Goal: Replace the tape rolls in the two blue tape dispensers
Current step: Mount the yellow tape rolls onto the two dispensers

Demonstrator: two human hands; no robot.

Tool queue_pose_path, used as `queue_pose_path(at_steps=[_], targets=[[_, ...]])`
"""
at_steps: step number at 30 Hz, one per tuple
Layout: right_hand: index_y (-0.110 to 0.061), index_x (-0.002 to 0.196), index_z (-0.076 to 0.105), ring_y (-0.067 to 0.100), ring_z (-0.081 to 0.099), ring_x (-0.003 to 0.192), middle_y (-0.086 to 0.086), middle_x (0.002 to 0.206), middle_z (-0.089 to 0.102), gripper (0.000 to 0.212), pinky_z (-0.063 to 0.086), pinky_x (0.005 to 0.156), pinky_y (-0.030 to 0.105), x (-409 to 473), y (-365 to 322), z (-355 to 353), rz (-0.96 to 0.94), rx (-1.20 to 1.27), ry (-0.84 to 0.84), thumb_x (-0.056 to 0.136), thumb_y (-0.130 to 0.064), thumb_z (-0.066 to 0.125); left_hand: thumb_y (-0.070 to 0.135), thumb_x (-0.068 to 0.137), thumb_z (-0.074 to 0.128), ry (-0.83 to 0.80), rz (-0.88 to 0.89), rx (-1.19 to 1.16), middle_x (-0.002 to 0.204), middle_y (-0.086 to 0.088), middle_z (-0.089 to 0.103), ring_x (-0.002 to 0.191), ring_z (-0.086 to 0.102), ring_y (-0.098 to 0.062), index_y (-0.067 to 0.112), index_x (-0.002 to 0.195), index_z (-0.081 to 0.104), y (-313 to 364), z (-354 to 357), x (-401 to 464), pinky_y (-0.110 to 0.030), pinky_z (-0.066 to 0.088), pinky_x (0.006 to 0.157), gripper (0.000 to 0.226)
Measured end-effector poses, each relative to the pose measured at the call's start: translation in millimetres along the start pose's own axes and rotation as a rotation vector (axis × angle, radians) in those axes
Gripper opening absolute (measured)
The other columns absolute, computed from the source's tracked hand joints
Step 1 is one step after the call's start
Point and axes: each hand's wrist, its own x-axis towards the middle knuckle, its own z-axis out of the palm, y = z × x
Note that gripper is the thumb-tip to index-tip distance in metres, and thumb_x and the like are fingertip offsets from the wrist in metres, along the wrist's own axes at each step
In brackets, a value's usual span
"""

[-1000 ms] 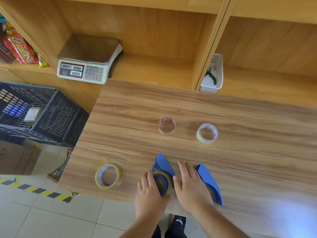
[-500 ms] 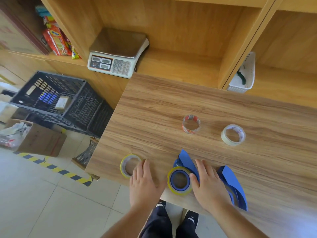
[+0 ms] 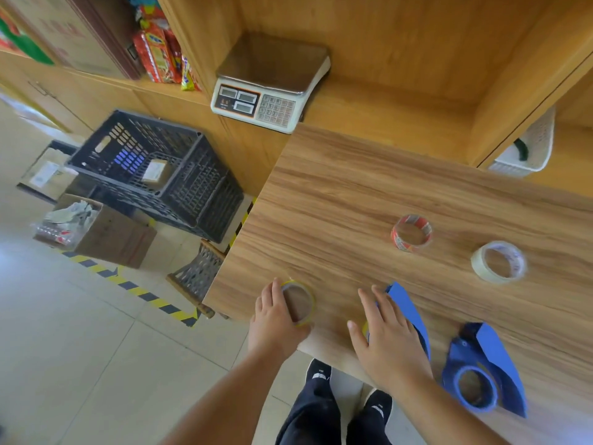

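My left hand (image 3: pixel 272 319) rests on a yellow-rimmed tape roll (image 3: pixel 303 303) at the table's front left corner, with fingers on its left rim. Over one blue tape dispenser (image 3: pixel 409 311) lies my right hand (image 3: pixel 386 342), flat, hiding the dispenser's roll except a sliver of yellow. The second blue tape dispenser (image 3: pixel 484 367) lies to the right near the front edge, untouched. Farther back stand a red-printed clear tape roll (image 3: pixel 411 233) and a whitish tape roll (image 3: pixel 498 261).
The wooden table (image 3: pixel 353 194) ends at its left edge close to my left hand. A weighing scale (image 3: pixel 269 88) sits on the shelf behind. A white basket (image 3: pixel 529 152) is at the back right. On the floor to the left are a black crate (image 3: pixel 154 175) and a cardboard box (image 3: pixel 99 232).
My left hand moved left from the dispenser's roll onto the yellow-rimmed roll at the corner. My right hand now covers the first dispenser. The camera swung left.
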Motion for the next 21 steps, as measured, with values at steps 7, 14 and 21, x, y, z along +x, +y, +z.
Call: queue_pose_path(at_steps=[7, 14, 21], targets=[[-0.032, 0.16, 0.012, 0.018, 0.009, 0.157, -0.006, 0.171, 0.008, 0.069, 0.022, 0.124, 0.041, 2, 21, -7, 0.047, -0.012, 0.036, 0.097, -0.059, 0.022, 0.054, 0.07, 0.082, 0.018, 0.002, -0.011, 0.155, 0.0, 0.035, 0.145, 0.034, -0.025, 0.016, 0.157, 0.019, 6, 2, 3, -0.042, 0.04, 0.113, 0.114], [-0.032, 0.159, 0.013, 0.022, 0.018, 0.155, -0.003, 0.169, 0.016, 0.067, 0.027, 0.123, 0.044, -12, 65, -35, 0.144, -0.003, 0.121, 0.1, -0.057, 0.031, 0.049, 0.066, 0.082, 0.126, 0.145, -0.017, 0.144, -0.001, 0.042, 0.139, 0.039, -0.024, 0.014, 0.155, 0.023, 52, -12, -24, -0.04, 0.04, 0.112, 0.112], [-0.028, 0.158, 0.021, 0.023, 0.021, 0.154, -0.002, 0.167, 0.025, 0.067, 0.028, 0.12, 0.043, -47, 133, -51, 0.289, 0.016, 0.197, 0.099, -0.052, 0.04, 0.059, 0.066, 0.079, 0.074, 0.41, -0.072, 0.142, 0.012, 0.036, 0.136, 0.035, -0.012, 0.027, 0.156, 0.02, 134, 21, -76, -0.031, 0.036, 0.112, 0.113]])
